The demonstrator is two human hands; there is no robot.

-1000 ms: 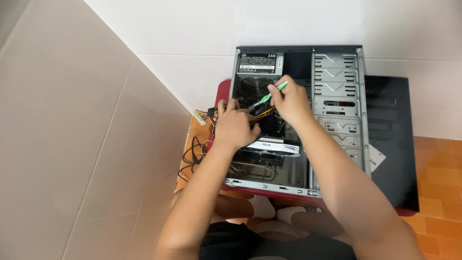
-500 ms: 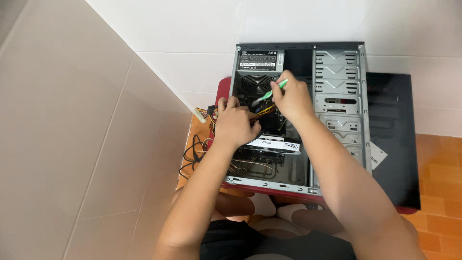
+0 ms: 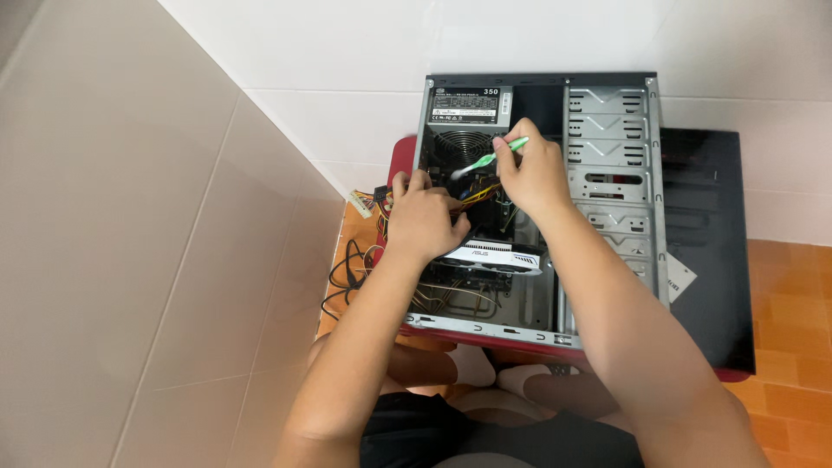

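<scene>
Both hands work inside the open computer case [image 3: 607, 113]: right hand [image 3: 530, 178] grips a green toothbrush [image 3: 490, 157] beside the power supply [image 3: 464, 130]; left hand [image 3: 422, 221] clenches yellow-and-red cables [image 3: 475, 196] above the graphics card [image 3: 492, 256].

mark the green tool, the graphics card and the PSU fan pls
green tool [image 3: 494, 156]: head view, on its shaft beside the right hand.
graphics card [image 3: 494, 256]: head view, on its white shroud.
PSU fan [image 3: 458, 144]: head view, on the round grille.

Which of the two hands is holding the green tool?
The right hand grips the green tool over the power supply fan; the left hand holds none.
</scene>
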